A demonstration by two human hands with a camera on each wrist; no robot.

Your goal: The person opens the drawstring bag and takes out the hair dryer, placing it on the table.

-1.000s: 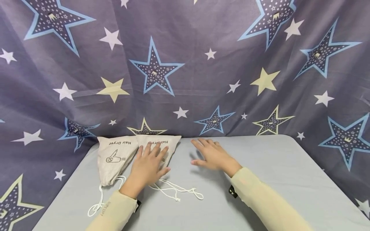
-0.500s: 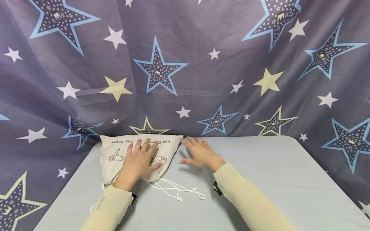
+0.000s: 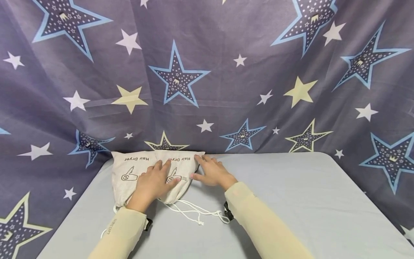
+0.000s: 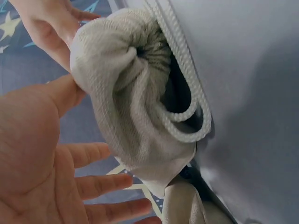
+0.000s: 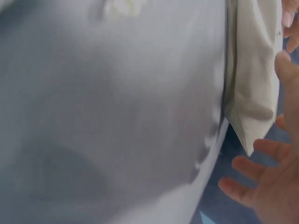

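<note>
Two cream drawstring bags printed "Hair Dryer" lie side by side at the back left of the table. My left hand (image 3: 153, 183) is over the right-hand bag (image 3: 177, 163) where the two bags meet, its fingers spread and reaching across the cloth. Its thumb is at the gathered mouth of that bag in the left wrist view. The left-hand bag (image 3: 124, 189) is partly covered by that hand. At the right-hand bag's right edge is my right hand (image 3: 211, 172), fingers extended, fingertips right at the cloth. White cords (image 3: 191, 208) trail from the right-hand bag's mouth toward the front.
A pale grey cloth covers the table (image 3: 291, 201), with rounded back corners. Behind it hangs a dark purple curtain (image 3: 226, 97) printed with stars, close against the table's back edge. The left-hand bag's cord (image 3: 103, 233) lies near my left sleeve.
My right hand has moved left to the right-hand bag's edge. My left hand has shifted left and toward me, uncovering more of the right-hand bag's print.
</note>
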